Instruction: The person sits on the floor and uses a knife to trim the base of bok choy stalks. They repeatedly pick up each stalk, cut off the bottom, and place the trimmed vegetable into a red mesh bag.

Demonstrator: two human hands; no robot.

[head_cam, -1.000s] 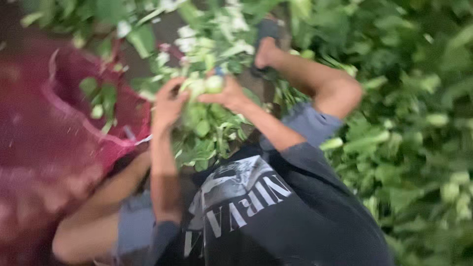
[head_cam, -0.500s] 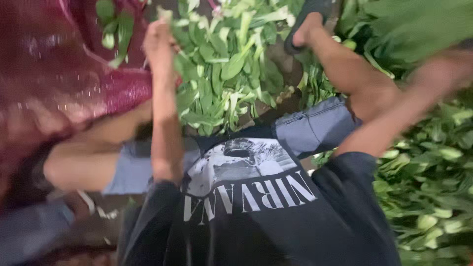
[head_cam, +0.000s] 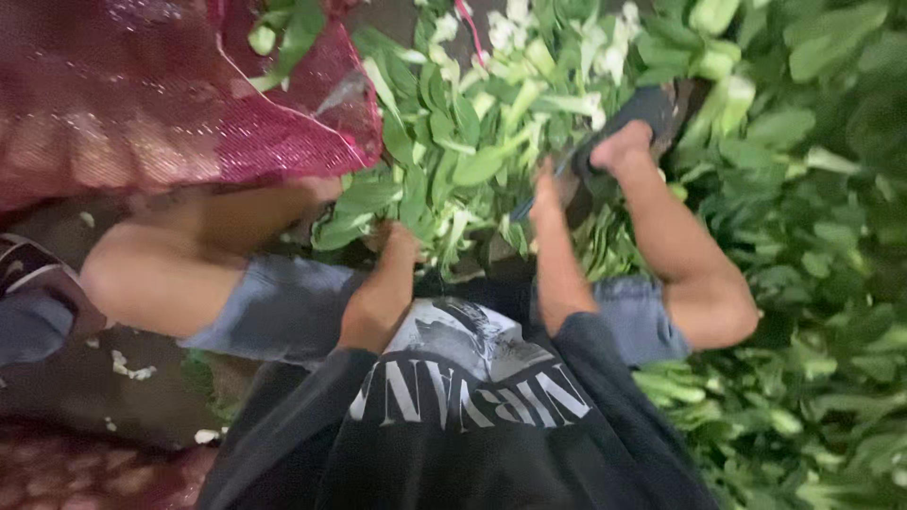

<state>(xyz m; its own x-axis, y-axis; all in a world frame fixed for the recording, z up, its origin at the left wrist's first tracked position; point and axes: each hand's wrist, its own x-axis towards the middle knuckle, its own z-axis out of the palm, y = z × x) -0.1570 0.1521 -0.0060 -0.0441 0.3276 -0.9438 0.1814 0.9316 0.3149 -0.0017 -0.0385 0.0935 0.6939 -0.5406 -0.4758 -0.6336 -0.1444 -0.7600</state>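
Note:
My left hand [head_cam: 395, 247] reaches down into a heap of cut green leaves and pale stalks [head_cam: 472, 123] between my bent legs; its fingers are buried among the leaves. My right hand [head_cam: 548, 194] is a little further forward over the same heap, closed around a thin bluish tool [head_cam: 529, 203], perhaps a knife. It lies right beside my right foot in a black sandal [head_cam: 642, 118].
A red mesh sack [head_cam: 142, 104] holding a few greens lies at the upper left, over my left knee. Piled leafy vegetables [head_cam: 812, 236] fill the whole right side. Dark ground with scraps [head_cam: 123, 368] shows at the lower left.
Both hands have come down from holding a vegetable up in front. The right arm swung out to the right, then returned to the heap; the left hand dropped into the leaves.

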